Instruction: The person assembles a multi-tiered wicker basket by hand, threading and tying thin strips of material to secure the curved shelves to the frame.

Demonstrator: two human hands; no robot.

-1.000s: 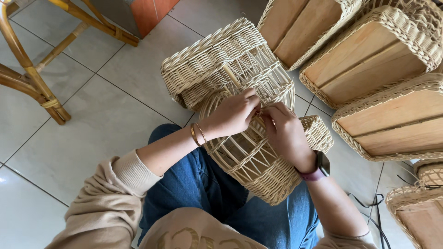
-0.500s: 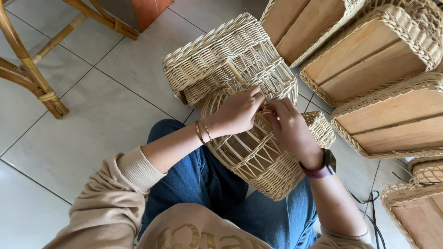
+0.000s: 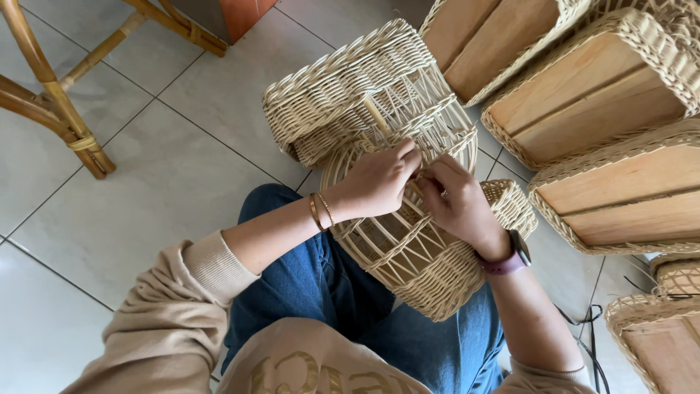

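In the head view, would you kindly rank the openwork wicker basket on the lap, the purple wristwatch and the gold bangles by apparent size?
1. Openwork wicker basket, held by both hands, largest by far.
2. Purple wristwatch and gold bangles: both small wrist bands that look about alike, so I would not rank them.

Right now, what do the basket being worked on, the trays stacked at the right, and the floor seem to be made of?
Basket: pale woven cane, probably rattan or wicker, unfinished, with open crossed strands; both hands pinch its rim. Trays: bare light wood panels showing grain, edged in the same weave. Floor: glossy grey tile, likely ceramic, with grout lines.
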